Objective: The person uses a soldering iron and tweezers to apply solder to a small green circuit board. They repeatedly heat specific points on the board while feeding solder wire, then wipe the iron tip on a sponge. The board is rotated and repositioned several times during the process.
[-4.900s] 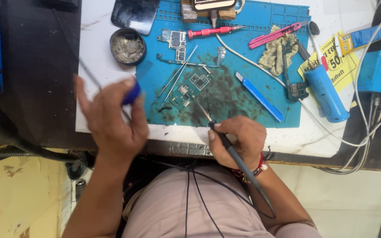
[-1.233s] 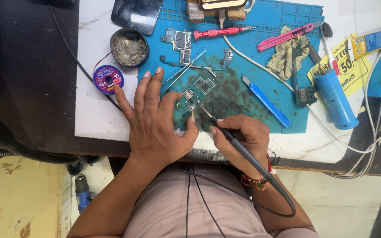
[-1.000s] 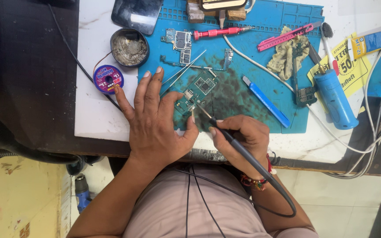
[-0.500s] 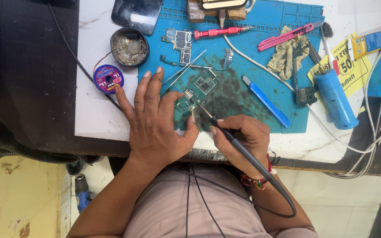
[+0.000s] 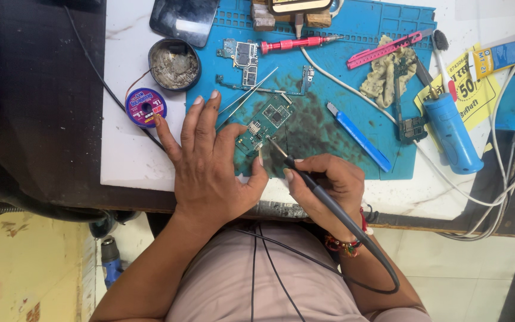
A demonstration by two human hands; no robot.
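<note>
A small green circuit board (image 5: 267,121) lies on the blue work mat (image 5: 353,71). My left hand (image 5: 210,167) rests flat on the mat's near left corner, fingers spread, its thumb pressing the board's near end. My right hand (image 5: 323,188) grips a black soldering iron (image 5: 305,177) like a pen, its tip touching the board close to my left thumb. The iron's cable loops down past my right wrist. A pair of tweezers (image 5: 247,93) lies just beyond my left fingers.
A purple solder-wick spool (image 5: 145,107) and a round tin of brass wool (image 5: 174,64) sit left of the mat. On the mat lie another board (image 5: 243,55), a red screwdriver (image 5: 296,43), a pink tool (image 5: 382,49), a blue spudger (image 5: 357,136). A blue cylindrical tool (image 5: 452,132) lies right.
Since about five seconds ago my left hand set the purple spool down on the table and came to press the board. Over the last second nothing has visibly moved.
</note>
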